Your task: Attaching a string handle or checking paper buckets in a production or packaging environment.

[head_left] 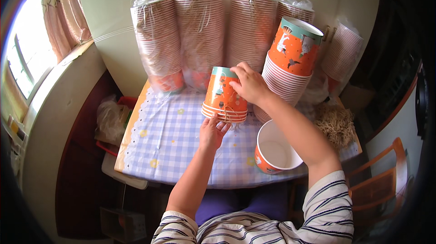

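A short stack of orange paper buckets (220, 92) with a teal band and printed figures stands upside down in front of me. My right hand (250, 83) grips its upper end from the right, thumb and fingers bent over the teal band. At the lower rims my left hand (212, 133) holds the stack from the near side, thumb up against it and fingers partly under. Thin twine (232, 116) hangs at the rims beside my left fingers. Near my right forearm, one open paper bucket (277, 148) lies tilted, its white inside showing.
Tall bagged stacks of paper buckets (200, 35) line the back. A tall unwrapped stack (286, 78) rises behind my right arm. A heap of tan twine (336, 126) lies at the table's right. The table has a checked cloth (177, 153); a wooden chair (381, 185) stands right.
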A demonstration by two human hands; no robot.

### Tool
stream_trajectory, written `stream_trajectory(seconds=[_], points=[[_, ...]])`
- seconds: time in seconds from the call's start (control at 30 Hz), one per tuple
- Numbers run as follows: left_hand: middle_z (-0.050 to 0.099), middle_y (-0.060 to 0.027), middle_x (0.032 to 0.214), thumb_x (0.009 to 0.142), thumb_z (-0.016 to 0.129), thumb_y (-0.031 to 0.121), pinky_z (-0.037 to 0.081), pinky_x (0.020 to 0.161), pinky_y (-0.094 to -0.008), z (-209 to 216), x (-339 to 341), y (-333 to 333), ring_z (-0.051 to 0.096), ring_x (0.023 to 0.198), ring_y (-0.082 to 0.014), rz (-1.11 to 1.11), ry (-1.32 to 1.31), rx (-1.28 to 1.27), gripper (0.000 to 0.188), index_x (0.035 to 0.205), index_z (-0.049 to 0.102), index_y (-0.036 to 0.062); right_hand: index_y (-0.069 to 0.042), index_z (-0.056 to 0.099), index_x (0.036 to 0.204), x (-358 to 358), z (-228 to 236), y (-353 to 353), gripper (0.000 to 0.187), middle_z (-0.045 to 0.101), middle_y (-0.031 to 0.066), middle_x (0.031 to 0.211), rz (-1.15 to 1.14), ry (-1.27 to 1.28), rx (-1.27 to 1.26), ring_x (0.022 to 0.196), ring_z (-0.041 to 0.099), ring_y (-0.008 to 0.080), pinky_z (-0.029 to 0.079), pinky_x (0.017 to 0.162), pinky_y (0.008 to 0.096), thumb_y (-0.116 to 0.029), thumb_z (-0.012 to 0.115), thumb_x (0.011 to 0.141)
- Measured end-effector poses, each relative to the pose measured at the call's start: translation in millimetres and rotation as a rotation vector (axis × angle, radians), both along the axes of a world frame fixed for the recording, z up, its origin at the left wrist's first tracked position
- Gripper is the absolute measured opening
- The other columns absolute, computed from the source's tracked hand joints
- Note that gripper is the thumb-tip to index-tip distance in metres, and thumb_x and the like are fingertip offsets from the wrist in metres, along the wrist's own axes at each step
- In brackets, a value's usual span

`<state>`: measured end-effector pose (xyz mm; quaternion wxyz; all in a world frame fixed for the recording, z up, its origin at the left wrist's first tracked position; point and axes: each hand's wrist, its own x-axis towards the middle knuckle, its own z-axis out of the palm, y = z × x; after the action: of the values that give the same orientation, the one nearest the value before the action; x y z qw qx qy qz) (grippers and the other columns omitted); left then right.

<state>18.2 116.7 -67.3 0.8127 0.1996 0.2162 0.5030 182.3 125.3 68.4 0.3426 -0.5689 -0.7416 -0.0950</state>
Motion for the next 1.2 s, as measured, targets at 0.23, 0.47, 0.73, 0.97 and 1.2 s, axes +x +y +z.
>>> stream_trajectory(seconds=[0.23, 0.47, 0.73, 0.97, 1.2], points=[[0.061, -0.0082, 0.094, 0.094, 0.054, 0.021, 0.054, 0.078, -0.0388, -4.3, -0.7, -3.9, 0.063, 0.087, -0.0223, 0.004, 0.003, 0.029, 0.017, 0.103, 0.050, 0.0068, 0.001, 0.060, 0.099, 11.4, -7.9, 27.3, 0.033, 0.061, 0.0180, 0.101, -0.030, 0.142, -0.179, 0.092, 0.060, 0.0321, 0.047, 0.082, 0.0392, -0.021, 0.069, 0.076], [0.062, -0.0082, 0.095, 0.093, 0.055, 0.019, 0.053, 0.082, -0.0415, -14.4, -1.9, -3.3, 0.064, 0.088, -0.0235, -0.021, -0.021, 0.002, 0.018, 0.106, 0.048, 0.0076, 0.001, 0.059, 0.092, 26.6, -5.3, 31.4, 0.027, 0.063, 0.0169, 0.089, 0.100, 0.214, -0.223, 0.082, 0.063, 0.0273, 0.049, 0.072, 0.0370, -0.017, 0.070, 0.075], [0.062, -0.0089, 0.097, 0.093, 0.055, 0.020, 0.054, 0.082, -0.0422, -15.4, -3.2, -4.0, 0.064, 0.090, -0.0246, -0.011, -0.008, 0.011, 0.018, 0.104, 0.047, 0.0078, 0.001, 0.059, 0.091, 19.6, 1.1, 27.3, 0.027, 0.064, 0.0173, 0.087, 0.069, 0.209, -0.251, 0.083, 0.063, 0.0290, 0.049, 0.073, 0.0383, -0.016, 0.070, 0.073], [0.062, -0.0091, 0.097, 0.092, 0.056, 0.019, 0.053, 0.082, -0.0426, -18.8, -1.2, -4.8, 0.064, 0.090, -0.0253, -0.001, -0.022, -0.004, 0.018, 0.103, 0.047, 0.0076, 0.000, 0.059, 0.090, 19.7, -5.6, 30.8, 0.028, 0.064, 0.0182, 0.091, 0.099, 0.166, -0.181, 0.088, 0.061, 0.0330, 0.048, 0.078, 0.0400, -0.017, 0.071, 0.072], [0.062, -0.0084, 0.094, 0.092, 0.057, 0.018, 0.053, 0.082, -0.0423, -24.0, 0.4, -4.2, 0.063, 0.089, -0.0248, -0.004, -0.030, 0.000, 0.017, 0.100, 0.047, 0.0076, 0.000, 0.059, 0.089, 17.6, -6.4, 26.6, 0.028, 0.063, 0.0187, 0.092, 0.091, 0.155, -0.203, 0.091, 0.061, 0.0335, 0.048, 0.079, 0.0402, -0.017, 0.072, 0.072]])
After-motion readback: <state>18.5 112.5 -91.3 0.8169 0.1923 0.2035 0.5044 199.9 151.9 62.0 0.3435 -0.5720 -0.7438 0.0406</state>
